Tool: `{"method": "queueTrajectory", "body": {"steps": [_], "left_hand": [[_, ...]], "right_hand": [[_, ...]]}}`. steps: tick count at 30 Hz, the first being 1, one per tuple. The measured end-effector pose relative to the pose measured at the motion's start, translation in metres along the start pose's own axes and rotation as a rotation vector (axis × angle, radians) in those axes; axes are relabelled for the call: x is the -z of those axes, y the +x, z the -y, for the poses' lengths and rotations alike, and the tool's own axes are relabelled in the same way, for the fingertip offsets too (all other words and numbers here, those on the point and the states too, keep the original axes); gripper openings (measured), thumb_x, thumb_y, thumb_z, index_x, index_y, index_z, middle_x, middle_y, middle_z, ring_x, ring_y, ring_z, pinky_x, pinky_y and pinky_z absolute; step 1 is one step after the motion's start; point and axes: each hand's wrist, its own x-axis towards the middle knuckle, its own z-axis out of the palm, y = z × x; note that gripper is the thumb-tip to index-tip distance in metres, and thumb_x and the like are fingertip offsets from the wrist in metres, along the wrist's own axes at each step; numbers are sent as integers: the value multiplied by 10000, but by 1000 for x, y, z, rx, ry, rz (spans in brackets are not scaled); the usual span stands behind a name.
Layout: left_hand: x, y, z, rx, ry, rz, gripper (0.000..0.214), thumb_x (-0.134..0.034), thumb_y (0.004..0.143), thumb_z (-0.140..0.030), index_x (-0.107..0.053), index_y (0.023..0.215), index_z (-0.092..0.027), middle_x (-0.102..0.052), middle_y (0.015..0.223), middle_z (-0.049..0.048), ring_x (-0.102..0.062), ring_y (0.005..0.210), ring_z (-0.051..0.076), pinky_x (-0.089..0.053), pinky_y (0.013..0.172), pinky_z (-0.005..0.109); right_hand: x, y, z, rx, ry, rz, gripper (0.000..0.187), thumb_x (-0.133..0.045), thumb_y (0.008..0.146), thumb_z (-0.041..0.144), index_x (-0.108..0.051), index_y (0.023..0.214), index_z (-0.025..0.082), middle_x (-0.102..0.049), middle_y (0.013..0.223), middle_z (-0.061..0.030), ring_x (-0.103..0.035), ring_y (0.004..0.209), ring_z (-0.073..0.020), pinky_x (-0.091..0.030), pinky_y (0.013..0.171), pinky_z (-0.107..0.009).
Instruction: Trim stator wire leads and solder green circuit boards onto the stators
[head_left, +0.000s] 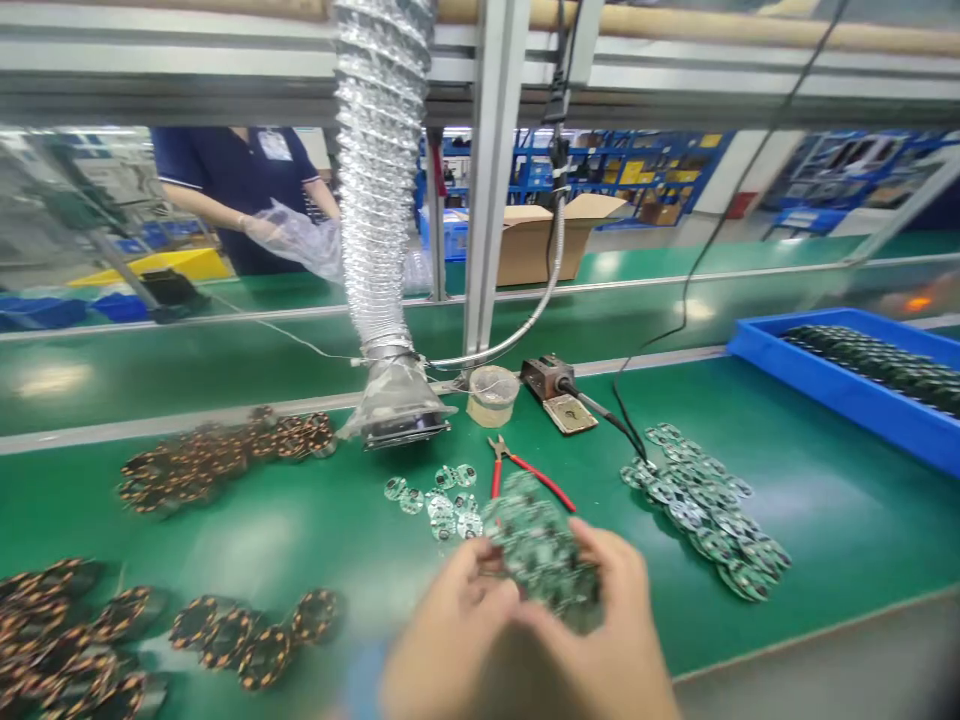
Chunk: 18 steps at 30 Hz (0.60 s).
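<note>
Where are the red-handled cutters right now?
In the head view, the red-handled cutters lie on the green mat, just right of the small round circuit boards.

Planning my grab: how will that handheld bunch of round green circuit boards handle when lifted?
The bunch of round green circuit boards probably feels light and stiff, but may slip apart, as they look loose. Discs would likely slide on the glossy green bench mat.

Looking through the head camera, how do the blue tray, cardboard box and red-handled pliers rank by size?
Blue tray and cardboard box: too close to rank, the box being farther away.
Smallest: red-handled pliers.
</note>
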Motion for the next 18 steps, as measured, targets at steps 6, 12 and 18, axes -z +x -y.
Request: {"method": "queueTrajectory", "body": {"steps": [6, 12, 18], "left_hand": [[12, -6, -8, -49, 69, -372, 331, -379, 871, -421, -560, 969, -162, -650, 978, 71, -559, 973, 217, -402, 890, 321], [21, -11, 0, -84, 6, -533, 388, -632, 713, -307, -525, 1059, -170, -669, 920, 61, -602, 862, 214, -455, 779, 292], [34, -15, 5, -131, -175, -442, 337, -657, 653, -182, -560, 973, -143, -672, 854, 51, -617, 813, 199, -480, 747, 289]], "right_hand": [[-57, -16, 41, -106, 343, 403, 532, -366, 821, 578, -444, 1184, 196, -624, 818, -51, -635, 694, -205, -493, 600, -307], [-82, -7, 51, -133, 425, 474, 350, -439, 861, 513, -509, 718, 201, -521, 595, 36, -518, 533, -129, -429, 523, -254], [-97, -12, 58, -148, 458, 490, 443, -406, 867, 542, -586, 721, 165, -595, 618, 7, -570, 553, -138, -463, 522, -272]]}}
